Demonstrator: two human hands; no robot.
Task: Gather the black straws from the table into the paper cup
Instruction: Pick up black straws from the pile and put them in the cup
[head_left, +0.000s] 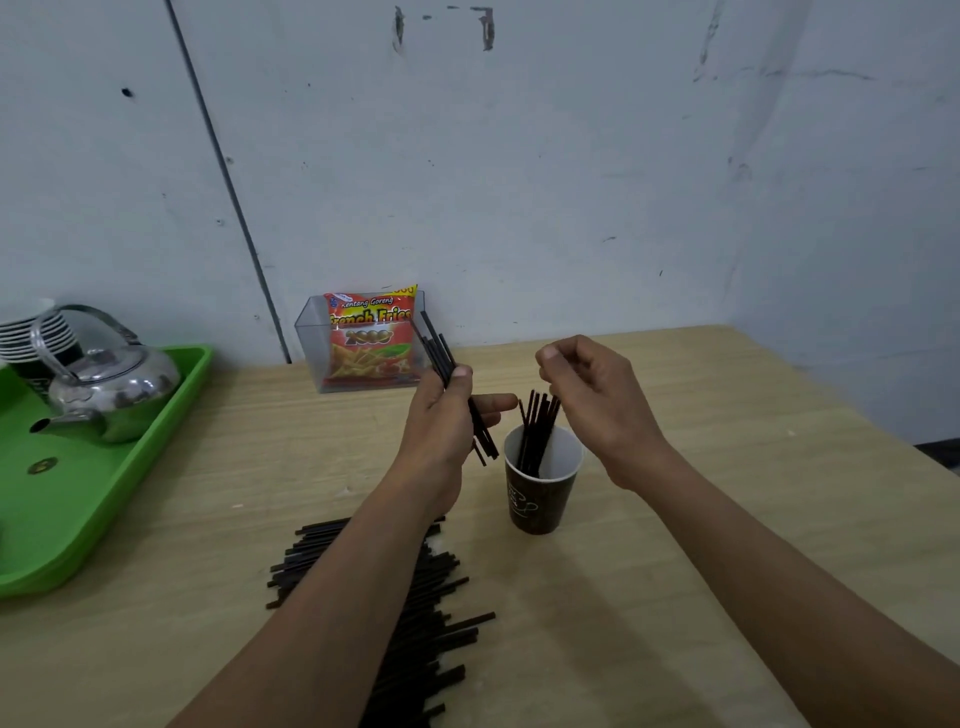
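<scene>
A dark paper cup (540, 501) stands upright on the wooden table (727, 493), with several black straws (537, 431) standing in it. My left hand (447, 421) is raised left of the cup and grips a small bundle of black straws (439, 351), tilted up to the left. My right hand (592, 400) hovers just above and right of the cup's straws with fingers loosely curled; nothing is visible in it. A large pile of black straws (415, 613) lies on the table near me, partly hidden under my left forearm.
A green tray (104, 509) at the left holds a metal kettle (109, 384) and stacked cups (31, 332). A clear box with a French fries snack bag (371, 338) stands against the grey wall behind the cup.
</scene>
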